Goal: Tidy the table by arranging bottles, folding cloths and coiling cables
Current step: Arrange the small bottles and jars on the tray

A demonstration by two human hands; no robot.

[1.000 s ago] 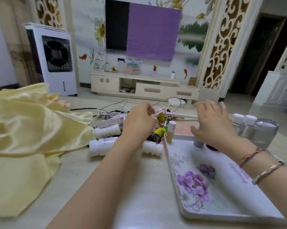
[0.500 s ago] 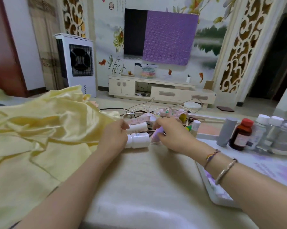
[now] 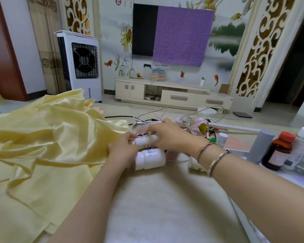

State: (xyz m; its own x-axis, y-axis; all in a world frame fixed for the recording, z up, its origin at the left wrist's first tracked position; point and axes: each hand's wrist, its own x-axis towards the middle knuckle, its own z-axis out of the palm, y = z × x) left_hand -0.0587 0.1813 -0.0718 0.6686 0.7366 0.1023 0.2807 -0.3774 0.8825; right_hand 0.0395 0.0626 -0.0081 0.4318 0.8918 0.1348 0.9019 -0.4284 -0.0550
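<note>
I see cloth (image 3: 42,146) left on table (image 3: 156,207); bottles (image 3: 150,159) centre, cables (image 3: 165,114) behind; tray (image 3: 242,148) w/ bottles right.

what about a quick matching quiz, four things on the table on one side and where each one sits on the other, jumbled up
Things:
1. yellow cloth
2. brown bottle
3. white bottle
4. cables

Places:
A. far side of the table, behind the hands
B. lying on its side just in front of the hands
C. heaped at the left
D. upright at the right, next to a grey tube

Pairs: 1-C, 2-D, 3-B, 4-A
</note>
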